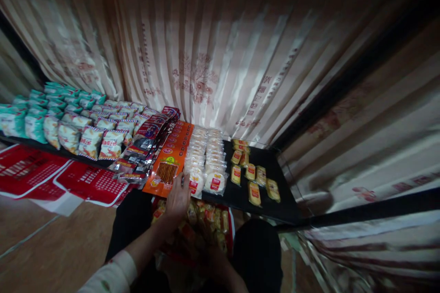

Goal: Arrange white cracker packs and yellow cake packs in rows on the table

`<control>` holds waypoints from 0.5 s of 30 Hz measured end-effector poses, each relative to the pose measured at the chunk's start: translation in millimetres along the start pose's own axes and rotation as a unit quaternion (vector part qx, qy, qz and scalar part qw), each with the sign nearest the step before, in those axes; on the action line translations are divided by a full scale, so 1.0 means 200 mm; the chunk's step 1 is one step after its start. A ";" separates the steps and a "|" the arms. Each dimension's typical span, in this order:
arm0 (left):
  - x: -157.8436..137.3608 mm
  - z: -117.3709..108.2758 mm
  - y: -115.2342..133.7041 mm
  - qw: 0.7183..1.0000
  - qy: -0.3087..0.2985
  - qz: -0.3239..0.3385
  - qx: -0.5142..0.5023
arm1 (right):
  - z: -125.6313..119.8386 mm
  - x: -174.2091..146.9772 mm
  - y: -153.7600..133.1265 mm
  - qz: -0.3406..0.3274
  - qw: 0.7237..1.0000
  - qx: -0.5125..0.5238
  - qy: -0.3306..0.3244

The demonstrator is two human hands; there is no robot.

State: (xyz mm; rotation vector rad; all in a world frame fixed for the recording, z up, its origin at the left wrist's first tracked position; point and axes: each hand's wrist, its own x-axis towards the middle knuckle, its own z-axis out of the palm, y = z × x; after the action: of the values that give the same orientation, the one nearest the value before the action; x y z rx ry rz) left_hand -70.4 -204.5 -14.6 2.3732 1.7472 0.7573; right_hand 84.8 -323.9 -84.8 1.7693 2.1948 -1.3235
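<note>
My left hand [178, 198] reaches over the front edge of the shelf, fingers stretched onto the lower right corner of an orange snack packet [174, 150]. It is also beside the nearest round cracker packs [195, 183] and looks open. Below it, between my knees, lies a bag [231, 233] full of small yellow-wrapped cakes [210, 217]. My right hand [210, 252] is down in this bag, in deep shadow, and its fingers are hidden among the packs. More yellow-wrapped cakes [255, 193] lie loosely on the right part of the black shelf [275, 171].
Left of the orange packet, dark red packets [140, 146] overlap in a row. Farther left stand several white snack bags [112, 144] and teal bags [34, 123]. Red printed bags [92, 183] hang below the shelf front. A pleated curtain [206, 32] closes the back.
</note>
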 end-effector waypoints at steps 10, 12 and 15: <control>-0.06 0.11 -0.05 0.995 0.044 0.091 0.018 | 0.05 0.04 0.03 0.006 0.997 0.038 0.064; -0.05 0.13 -0.06 0.995 0.046 0.089 0.009 | 0.04 0.05 0.02 0.000 0.997 0.042 0.067; -0.04 0.13 -0.06 0.996 0.045 0.078 -0.013 | -0.03 0.05 -0.01 -0.016 0.995 0.037 0.093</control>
State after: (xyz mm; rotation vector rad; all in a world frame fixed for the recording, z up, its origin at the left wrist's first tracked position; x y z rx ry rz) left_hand -70.7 -202.0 -43.9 2.5179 1.5858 0.9146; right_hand 83.2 -311.8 -84.8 1.9661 2.3051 -1.3120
